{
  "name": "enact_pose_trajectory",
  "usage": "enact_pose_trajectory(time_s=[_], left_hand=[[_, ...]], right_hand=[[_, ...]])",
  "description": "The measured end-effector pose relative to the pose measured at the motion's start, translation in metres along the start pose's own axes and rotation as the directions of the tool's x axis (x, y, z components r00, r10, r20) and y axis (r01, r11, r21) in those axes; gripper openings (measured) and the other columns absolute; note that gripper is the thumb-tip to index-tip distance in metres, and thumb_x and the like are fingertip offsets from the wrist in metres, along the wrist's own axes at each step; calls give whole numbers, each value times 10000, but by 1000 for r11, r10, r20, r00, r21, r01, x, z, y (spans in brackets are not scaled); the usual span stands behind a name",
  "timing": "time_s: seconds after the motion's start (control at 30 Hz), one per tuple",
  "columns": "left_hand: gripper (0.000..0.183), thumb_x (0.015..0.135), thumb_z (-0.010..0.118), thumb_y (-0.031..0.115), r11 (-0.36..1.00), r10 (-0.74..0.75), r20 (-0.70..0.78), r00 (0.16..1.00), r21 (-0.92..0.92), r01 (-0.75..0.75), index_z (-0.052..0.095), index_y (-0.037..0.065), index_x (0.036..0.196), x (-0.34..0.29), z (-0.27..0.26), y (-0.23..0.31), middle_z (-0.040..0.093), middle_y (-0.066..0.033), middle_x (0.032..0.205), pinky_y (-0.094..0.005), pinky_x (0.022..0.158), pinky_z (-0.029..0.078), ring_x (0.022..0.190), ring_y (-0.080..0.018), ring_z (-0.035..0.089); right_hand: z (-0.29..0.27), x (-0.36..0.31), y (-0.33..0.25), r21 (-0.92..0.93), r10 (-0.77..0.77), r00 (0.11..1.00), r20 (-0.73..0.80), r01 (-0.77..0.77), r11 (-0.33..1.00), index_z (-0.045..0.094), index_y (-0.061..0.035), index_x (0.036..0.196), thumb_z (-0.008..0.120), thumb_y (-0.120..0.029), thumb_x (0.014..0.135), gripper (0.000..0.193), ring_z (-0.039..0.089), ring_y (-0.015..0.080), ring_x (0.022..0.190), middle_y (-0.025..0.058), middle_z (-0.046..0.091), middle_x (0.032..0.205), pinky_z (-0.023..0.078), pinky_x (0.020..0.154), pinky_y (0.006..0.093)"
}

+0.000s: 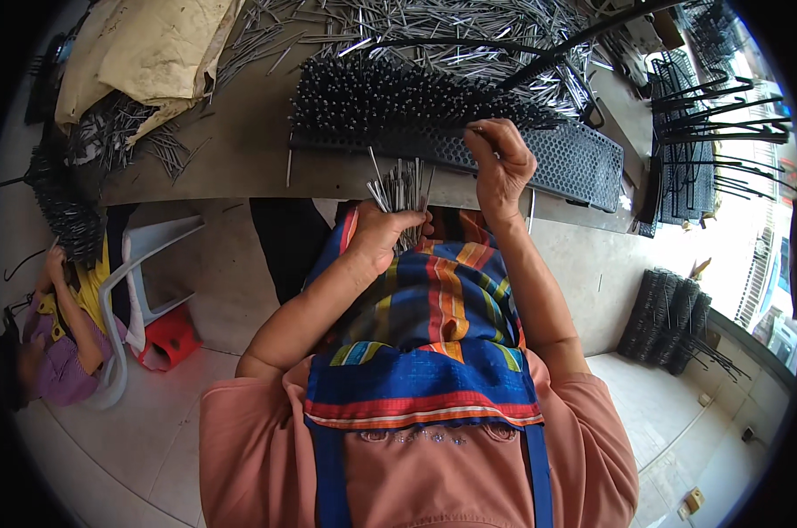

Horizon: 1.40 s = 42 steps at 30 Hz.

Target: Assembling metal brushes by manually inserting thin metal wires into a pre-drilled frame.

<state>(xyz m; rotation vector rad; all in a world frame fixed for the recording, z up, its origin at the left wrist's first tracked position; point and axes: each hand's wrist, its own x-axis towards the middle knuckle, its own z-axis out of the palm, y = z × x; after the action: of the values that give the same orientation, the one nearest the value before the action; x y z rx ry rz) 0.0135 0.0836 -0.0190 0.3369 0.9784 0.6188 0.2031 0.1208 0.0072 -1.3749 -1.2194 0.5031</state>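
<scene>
My left hand (382, 231) is closed round a bundle of thin metal rods (402, 192), held upright in front of the bench edge. My right hand (502, 163) is raised over the front of a black perforated rack (583, 167). Its thumb and forefinger are pinched together, and what lies between them is too small to make out. Dense rows of dark upright pins (389, 101) fill the rack's left and middle part, while bare holes show along its front strip and right end. A striped apron (416, 308) covers my lap.
Loose metal rods (433, 35) lie heaped across the back of the bench (249, 132). A tan sack (152, 53) sits at the back left. Black wire racks (680, 132) stand at the right. At far left another person (73, 326) sits by a grey chair (121, 299).
</scene>
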Motion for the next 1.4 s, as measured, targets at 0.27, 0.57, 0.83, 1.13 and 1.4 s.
enact_pose_trajectory(time_s=[0.27,0.57,0.83,1.13,1.4], left_hand=[[261,763,650,-109,998,63,37,997,-9,-63,649,-25,1009,2,-1,1,702,-150,862,-368,686,584,751,-256,710],[252,762,669,-93,1000,-13,-49,999,-2,13,657,-12,1000,8,3,1,710,-134,863,-346,659,581,742,-246,717],[253,760,668,-92,998,-23,28,999,-60,25,658,-20,1002,9,5,4,708,-135,850,-340,634,587,716,-243,713],[209,783,674,-60,999,42,-24,999,17,-42,664,-10,986,8,12,4,706,-117,841,-330,544,575,680,-220,706],[115,768,687,-62,999,28,-82,996,32,-25,680,-24,876,9,19,-1,702,-114,770,-299,514,539,622,-214,692]], right_hand=[[14,3,6,-185,-52,995,89,68,980,710,-4,861,729,44,760,114,599,106,652,47,655,784,456,588,228],[22,14,3,-358,-63,987,151,114,927,724,-17,866,723,5,778,91,596,101,593,57,648,713,449,545,253],[-1,0,-8,-441,321,885,336,-154,884,706,17,850,706,-67,816,91,542,92,506,53,603,580,402,476,255],[-14,-25,0,191,576,790,209,-611,769,688,3,837,679,-37,867,52,496,44,524,1,593,662,387,486,200],[-7,6,12,5,62,993,-97,-61,998,711,5,851,729,52,771,95,581,64,681,43,663,779,445,614,203]])
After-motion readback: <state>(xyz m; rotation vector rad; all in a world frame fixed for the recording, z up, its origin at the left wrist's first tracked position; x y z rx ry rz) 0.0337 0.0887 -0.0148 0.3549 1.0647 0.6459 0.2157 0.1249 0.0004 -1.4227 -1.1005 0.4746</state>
